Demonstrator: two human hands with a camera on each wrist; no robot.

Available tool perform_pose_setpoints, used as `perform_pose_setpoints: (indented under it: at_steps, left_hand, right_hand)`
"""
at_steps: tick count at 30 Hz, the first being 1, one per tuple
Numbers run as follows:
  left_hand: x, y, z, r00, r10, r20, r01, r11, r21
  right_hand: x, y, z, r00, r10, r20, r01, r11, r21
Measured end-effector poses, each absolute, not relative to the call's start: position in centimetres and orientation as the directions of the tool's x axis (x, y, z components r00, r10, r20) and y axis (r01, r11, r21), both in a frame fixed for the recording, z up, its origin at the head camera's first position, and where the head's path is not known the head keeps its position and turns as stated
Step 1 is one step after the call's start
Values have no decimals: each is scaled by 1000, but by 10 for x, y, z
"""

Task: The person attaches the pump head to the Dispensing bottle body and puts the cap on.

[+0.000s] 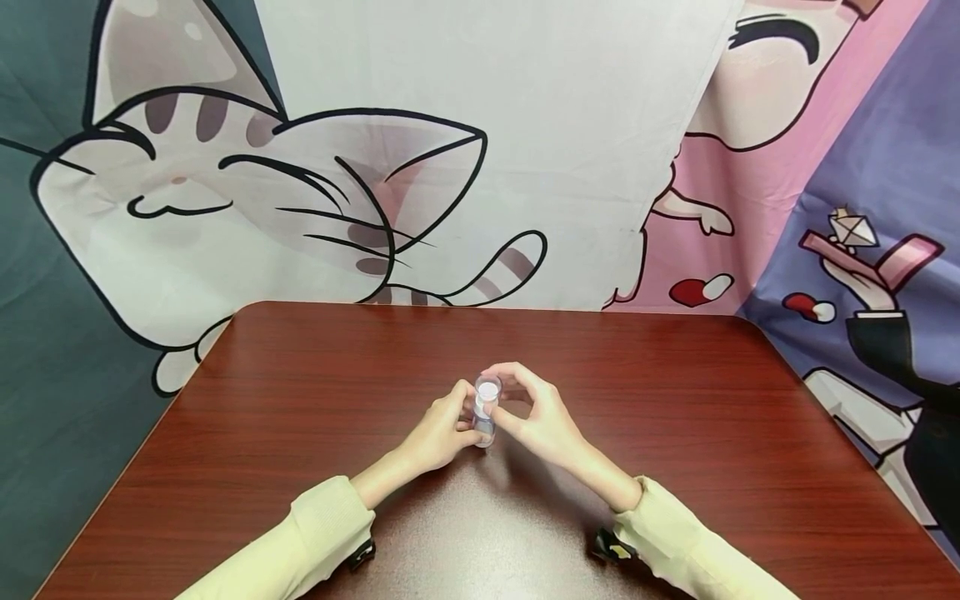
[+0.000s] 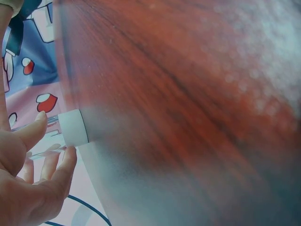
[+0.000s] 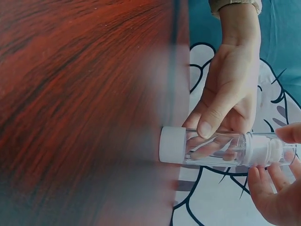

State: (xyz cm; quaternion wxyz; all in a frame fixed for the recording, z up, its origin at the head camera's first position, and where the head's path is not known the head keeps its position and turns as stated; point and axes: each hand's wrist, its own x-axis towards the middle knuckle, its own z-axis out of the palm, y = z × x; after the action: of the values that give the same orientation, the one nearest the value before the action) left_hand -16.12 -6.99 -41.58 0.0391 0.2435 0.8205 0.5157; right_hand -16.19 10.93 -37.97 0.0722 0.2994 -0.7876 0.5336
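Note:
A small clear bottle [image 3: 237, 151] stands upright between both hands over the middle of the table. Its white base [image 3: 172, 145] points down at the tabletop; whether it touches is hard to tell. At the top, a transparent cap [image 3: 290, 157] covers a white pump-like neck [image 3: 263, 149]. My left hand [image 1: 438, 432] holds the bottle's lower body between thumb and fingers. Around the cap, my right hand [image 1: 546, 423] pinches with its thumb and fingers. In the left wrist view, the left fingers reach down to the white base [image 2: 74, 128].
A dark red wooden table [image 1: 300, 367] lies under the hands, with a glossy bright patch toward the front. Behind it hangs a cartoon cloth [image 1: 570, 150] with a cat. Dark devices [image 1: 611, 546] sit under both sleeves at the wrists.

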Motion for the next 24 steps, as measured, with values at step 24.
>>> perform_pose_setpoints:
  at_steps: [24]
  left_hand:
    - [-161, -70, -417, -877, 443, 188, 362, 351, 864]
  right_hand:
    - [-161, 110, -387, -815, -412, 407, -528, 240, -814]
